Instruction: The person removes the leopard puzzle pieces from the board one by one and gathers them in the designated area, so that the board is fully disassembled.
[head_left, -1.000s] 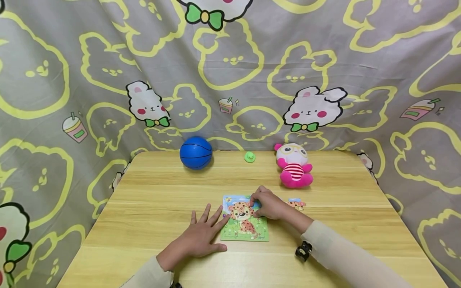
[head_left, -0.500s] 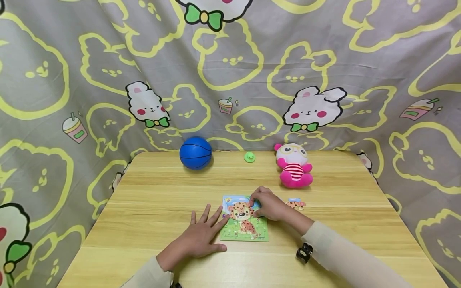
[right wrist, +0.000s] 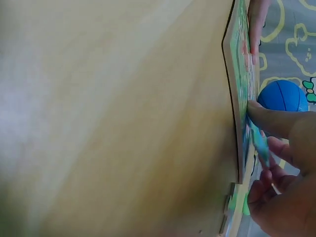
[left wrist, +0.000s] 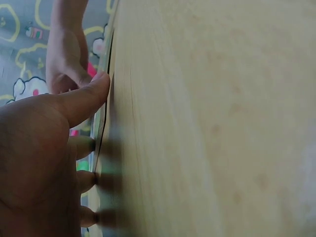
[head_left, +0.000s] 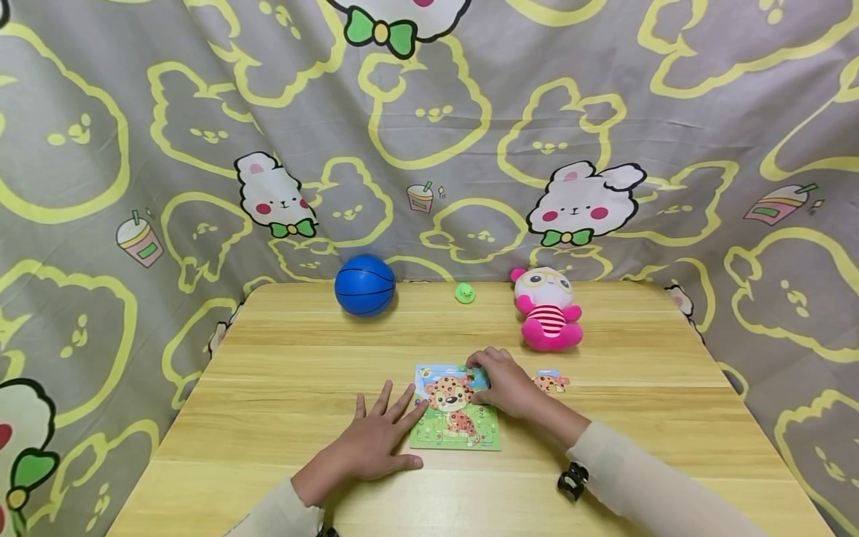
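A square jigsaw puzzle [head_left: 452, 429] with a cartoon leopard on a green and blue ground lies flat on the wooden table. Spread wide, my left hand [head_left: 377, 440] rests beside it, its index fingertip at the puzzle's left edge. At the upper right corner, my right hand [head_left: 505, 382] pinches a puzzle piece [right wrist: 260, 145] between thumb and fingers. That piece stands tilted up from the board in the right wrist view, and the hand hides part of it from above. Right of this hand lie loose leopard-patterned pieces [head_left: 552, 382].
Along the back of the table [head_left: 282, 365] stand a blue ball [head_left: 365, 286], a small green duck [head_left: 465, 292] and a pink and white plush toy [head_left: 549, 309]. A grey patterned curtain [head_left: 463, 134] hangs behind and at both sides.
The right hand has shifted slightly, its wrist moving a little right and toward the front, and its fingers have lifted the piece's edge a bit. The left hand has stayed put.
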Action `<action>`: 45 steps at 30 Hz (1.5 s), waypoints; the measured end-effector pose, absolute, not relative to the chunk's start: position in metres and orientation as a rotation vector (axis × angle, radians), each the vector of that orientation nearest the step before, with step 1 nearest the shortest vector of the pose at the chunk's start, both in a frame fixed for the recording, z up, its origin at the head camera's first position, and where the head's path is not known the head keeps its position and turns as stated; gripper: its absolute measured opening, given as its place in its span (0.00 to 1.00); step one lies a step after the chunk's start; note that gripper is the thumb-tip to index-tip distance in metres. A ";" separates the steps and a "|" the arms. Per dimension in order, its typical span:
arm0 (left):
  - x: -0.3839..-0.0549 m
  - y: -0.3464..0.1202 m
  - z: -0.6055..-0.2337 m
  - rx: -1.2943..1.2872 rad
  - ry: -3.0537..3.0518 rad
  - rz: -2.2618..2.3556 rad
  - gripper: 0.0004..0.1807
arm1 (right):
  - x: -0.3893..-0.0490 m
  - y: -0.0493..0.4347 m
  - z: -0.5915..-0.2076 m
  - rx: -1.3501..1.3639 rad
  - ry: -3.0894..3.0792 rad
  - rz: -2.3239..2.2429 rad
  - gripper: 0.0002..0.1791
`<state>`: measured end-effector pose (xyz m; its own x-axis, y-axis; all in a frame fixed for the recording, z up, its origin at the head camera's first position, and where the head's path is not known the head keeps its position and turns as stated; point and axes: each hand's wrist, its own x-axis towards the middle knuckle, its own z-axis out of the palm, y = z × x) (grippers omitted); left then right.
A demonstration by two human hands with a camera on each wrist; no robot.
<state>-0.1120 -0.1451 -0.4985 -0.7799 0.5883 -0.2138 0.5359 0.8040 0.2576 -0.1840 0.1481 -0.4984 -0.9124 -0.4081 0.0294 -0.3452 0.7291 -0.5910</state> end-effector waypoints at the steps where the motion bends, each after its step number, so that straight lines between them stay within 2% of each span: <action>1: -0.112 -0.145 -0.498 0.863 2.707 0.266 0.51 | -0.183 0.148 -0.499 -0.629 2.836 -0.939 0.28; 8: -0.112 -0.145 -0.497 0.862 2.702 0.270 0.50 | -0.181 0.149 -0.504 -0.730 2.828 -1.032 0.23; 17: -0.112 -0.145 -0.498 0.866 2.701 0.270 0.50 | -0.180 0.146 -0.503 -0.704 2.803 -1.155 0.13; 32: -0.113 -0.145 -0.499 0.878 2.708 0.284 0.50 | -0.185 0.152 -0.499 -0.565 2.695 -1.294 0.10; 45: -0.113 -0.146 -0.504 0.897 2.727 0.293 0.49 | -0.184 0.183 -0.496 -0.438 2.645 -1.359 0.10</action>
